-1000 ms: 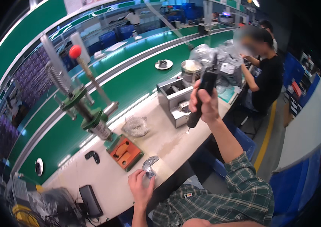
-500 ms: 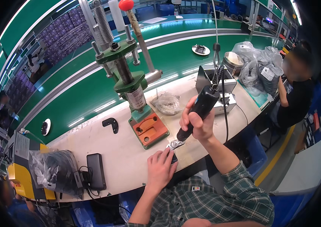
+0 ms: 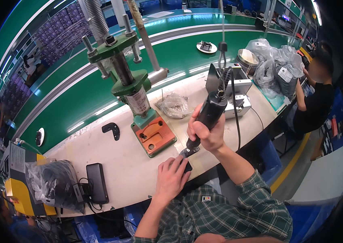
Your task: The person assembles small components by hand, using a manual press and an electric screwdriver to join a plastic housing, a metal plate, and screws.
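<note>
In my right hand (image 3: 210, 131) is a black electric screwdriver (image 3: 212, 109), gripped with the fingers wrapped round its body. It hangs from a cable and tilts down to the left. Its tip meets a small part with a metallic piece (image 3: 187, 152) on the bench, partly hidden by my fingertips. My left hand (image 3: 172, 178) lies low over a dark flat piece (image 3: 187, 167) at that spot, fingers together and pressing it against the bench. A green hand press (image 3: 129, 83) with an orange fixture plate (image 3: 155, 135) stands just beyond my left hand.
A bag of small parts (image 3: 174, 105) lies behind the press base. A black curved part (image 3: 111, 131) rests to its left. At left are a black power adapter (image 3: 97, 183) and a bagged bundle (image 3: 56, 182). Open metal box (image 3: 240, 85), tin (image 3: 247, 61) and a person (image 3: 317, 93) are at right.
The view has shifted slightly, so the press and bench items sit farther left and the press's red knob has left the picture. Both hands keep their places, the screwdriver still at the part.
</note>
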`<action>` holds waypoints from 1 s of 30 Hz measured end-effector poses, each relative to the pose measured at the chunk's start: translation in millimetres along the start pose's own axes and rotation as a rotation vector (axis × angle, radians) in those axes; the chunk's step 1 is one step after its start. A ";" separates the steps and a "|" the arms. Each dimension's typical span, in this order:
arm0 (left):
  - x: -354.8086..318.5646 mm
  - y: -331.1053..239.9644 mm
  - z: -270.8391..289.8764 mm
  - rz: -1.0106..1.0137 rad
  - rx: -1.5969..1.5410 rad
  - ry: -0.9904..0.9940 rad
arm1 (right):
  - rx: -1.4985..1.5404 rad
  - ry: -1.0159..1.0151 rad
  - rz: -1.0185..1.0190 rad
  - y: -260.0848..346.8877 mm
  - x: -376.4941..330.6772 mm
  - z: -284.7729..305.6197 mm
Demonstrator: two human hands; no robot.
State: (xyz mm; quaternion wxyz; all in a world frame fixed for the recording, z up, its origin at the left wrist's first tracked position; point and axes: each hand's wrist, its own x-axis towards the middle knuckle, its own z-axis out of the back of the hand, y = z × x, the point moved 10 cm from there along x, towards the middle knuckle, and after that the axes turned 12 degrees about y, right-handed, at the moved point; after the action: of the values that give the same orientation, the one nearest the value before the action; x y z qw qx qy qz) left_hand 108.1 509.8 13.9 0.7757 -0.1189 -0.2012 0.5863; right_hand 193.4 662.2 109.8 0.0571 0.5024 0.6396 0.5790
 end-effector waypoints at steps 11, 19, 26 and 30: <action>1.2 -0.6 3.2 0.006 0.014 0.001 | -0.126 -0.004 -0.061 -19.1 -0.7 -5.2; 0.8 0.9 2.6 0.013 -0.027 -0.005 | -0.036 -0.014 -0.033 -23.5 -0.4 -4.9; 1.2 1.9 1.6 0.019 -0.030 0.010 | -0.025 -0.012 -0.029 -23.4 0.4 -4.9; 1.6 2.5 1.2 0.022 -0.034 0.016 | -0.028 -0.013 -0.031 -25.2 -0.5 -4.1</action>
State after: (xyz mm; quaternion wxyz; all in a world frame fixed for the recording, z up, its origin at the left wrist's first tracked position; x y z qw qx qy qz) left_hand 105.8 512.0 14.2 0.7685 -0.1389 -0.2038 0.5905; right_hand 176.4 663.5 90.7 0.0771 0.4953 0.6387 0.5838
